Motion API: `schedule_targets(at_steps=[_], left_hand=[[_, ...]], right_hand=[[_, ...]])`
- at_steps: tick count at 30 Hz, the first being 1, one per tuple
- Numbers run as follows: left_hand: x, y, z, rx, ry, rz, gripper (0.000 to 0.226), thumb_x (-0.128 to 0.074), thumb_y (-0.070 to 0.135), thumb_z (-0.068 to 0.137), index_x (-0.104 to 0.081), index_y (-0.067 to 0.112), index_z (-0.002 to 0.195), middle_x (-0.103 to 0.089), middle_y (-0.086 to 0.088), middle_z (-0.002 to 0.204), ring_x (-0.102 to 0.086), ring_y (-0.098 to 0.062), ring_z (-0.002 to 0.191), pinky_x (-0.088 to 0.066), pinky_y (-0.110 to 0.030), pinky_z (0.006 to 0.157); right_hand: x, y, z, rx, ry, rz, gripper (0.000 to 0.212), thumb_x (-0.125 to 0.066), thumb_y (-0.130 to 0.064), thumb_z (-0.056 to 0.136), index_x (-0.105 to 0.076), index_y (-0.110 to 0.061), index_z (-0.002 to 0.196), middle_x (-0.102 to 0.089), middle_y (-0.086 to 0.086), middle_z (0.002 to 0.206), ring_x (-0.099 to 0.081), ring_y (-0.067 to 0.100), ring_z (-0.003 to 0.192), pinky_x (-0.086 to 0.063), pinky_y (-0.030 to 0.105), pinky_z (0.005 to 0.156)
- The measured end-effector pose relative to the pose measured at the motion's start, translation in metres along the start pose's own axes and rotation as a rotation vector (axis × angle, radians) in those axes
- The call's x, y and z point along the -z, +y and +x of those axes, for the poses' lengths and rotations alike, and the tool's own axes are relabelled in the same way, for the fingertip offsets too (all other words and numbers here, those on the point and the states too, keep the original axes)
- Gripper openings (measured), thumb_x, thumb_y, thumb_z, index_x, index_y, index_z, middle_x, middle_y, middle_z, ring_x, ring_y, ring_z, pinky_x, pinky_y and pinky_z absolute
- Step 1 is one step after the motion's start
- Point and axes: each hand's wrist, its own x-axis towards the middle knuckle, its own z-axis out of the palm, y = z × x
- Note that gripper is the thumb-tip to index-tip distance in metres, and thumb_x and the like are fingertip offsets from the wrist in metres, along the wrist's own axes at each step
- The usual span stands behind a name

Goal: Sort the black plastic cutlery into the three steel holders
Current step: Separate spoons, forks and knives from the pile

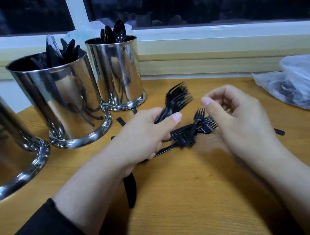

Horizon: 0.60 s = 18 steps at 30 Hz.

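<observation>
Three polished cylindrical steel holders stand along the left side of the wooden desk: the nearest holder at the left edge, cut off by the frame, contents not visible; the middle holder with several black plastic knives, count unclear; the far holder toward the back edge with at least three black plastic spoons, bowls up. Left hand grips a bundle of black plastic forks, fingers curled round the handles, thumb on top, tines fanned up and away; motion blur prevents a count. Right hand hovers over the desk with fingers loosely curled, holding nothing. Between the hands lies a loose pile of black forks on the desk, at least three tine heads visible. One black handle protrudes below the left wrist. A crumpled clear plastic bag with dark contents sits at the right edge.
</observation>
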Motion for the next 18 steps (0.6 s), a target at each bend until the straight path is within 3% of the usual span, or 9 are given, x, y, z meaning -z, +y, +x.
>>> schedule_targets(at_steps=[2, 4, 7, 10, 13, 15, 18], left_hand=[[0.003, -0.003, 0.002, -0.010, 0.120, 0.039, 0.036, -0.062, 0.043, 0.099, -0.060, 0.007, 0.099, -0.046, 0.001, 0.064, -0.033, -0.010, 0.044, -0.029, -0.021, 0.040], [0.004, -0.005, 0.004, -0.023, 0.182, 0.040, 0.034, -0.063, 0.041, 0.100, -0.053, 0.012, 0.086, -0.046, 0.003, 0.062, -0.033, -0.008, 0.040, -0.029, -0.020, 0.038], [0.004, -0.006, 0.007, -0.033, 0.192, 0.068, 0.039, -0.061, 0.042, 0.101, -0.049, 0.007, 0.089, -0.047, 0.002, 0.066, -0.034, -0.006, 0.040, -0.030, -0.017, 0.039], [0.003, -0.008, 0.008, -0.049, 0.185, 0.077, 0.042, -0.060, 0.042, 0.101, -0.050, 0.001, 0.097, -0.046, 0.001, 0.067, -0.034, -0.005, 0.040, -0.030, -0.016, 0.040], [0.004, -0.008, 0.008, -0.059, 0.191, 0.087, 0.039, -0.060, 0.042, 0.101, -0.050, 0.006, 0.090, -0.046, 0.001, 0.068, -0.035, -0.004, 0.041, -0.030, -0.017, 0.042], [0.005, -0.007, 0.007, -0.071, 0.191, 0.096, 0.035, -0.060, 0.043, 0.101, -0.051, 0.011, 0.088, -0.046, 0.001, 0.068, -0.036, -0.003, 0.042, -0.030, -0.018, 0.045], [0.004, -0.007, 0.007, -0.082, 0.185, 0.094, 0.041, -0.058, 0.044, 0.101, -0.055, 0.004, 0.095, -0.045, 0.004, 0.066, -0.038, -0.002, 0.042, -0.031, -0.020, 0.048]], right_hand=[[0.003, 0.004, 0.002, 0.026, -0.154, -0.140, 0.010, -0.061, -0.038, 0.096, -0.068, -0.033, 0.089, -0.064, -0.016, 0.085, -0.057, -0.001, 0.081, -0.040, 0.011, 0.068], [0.004, 0.006, 0.002, 0.115, -0.372, -0.293, 0.016, -0.059, -0.042, 0.093, -0.072, -0.036, 0.099, -0.065, -0.023, 0.098, -0.056, -0.001, 0.099, -0.040, 0.014, 0.085], [-0.003, 0.005, 0.001, 0.162, -0.586, -0.440, 0.029, -0.061, -0.046, 0.093, -0.069, -0.038, 0.120, -0.060, -0.027, 0.115, -0.046, -0.003, 0.108, -0.034, 0.016, 0.100], [-0.004, 0.003, 0.000, 0.144, -0.624, -0.530, 0.035, -0.063, -0.049, 0.093, -0.065, -0.038, 0.126, -0.055, -0.025, 0.119, -0.041, -0.002, 0.109, -0.033, 0.023, 0.105], [-0.004, 0.002, 0.000, 0.144, -0.642, -0.545, 0.032, -0.065, -0.050, 0.092, -0.065, -0.039, 0.122, -0.053, -0.023, 0.117, -0.041, 0.000, 0.110, -0.032, 0.027, 0.107], [-0.007, 0.004, -0.002, 0.145, -0.645, -0.544, 0.027, -0.065, -0.048, 0.092, -0.067, -0.039, 0.117, -0.053, -0.021, 0.114, -0.042, 0.002, 0.111, -0.029, 0.027, 0.109], [-0.009, 0.008, -0.002, 0.183, -0.573, -0.502, 0.015, -0.062, -0.040, 0.096, -0.070, -0.036, 0.108, -0.054, -0.021, 0.108, -0.042, -0.001, 0.105, -0.032, 0.026, 0.103]])
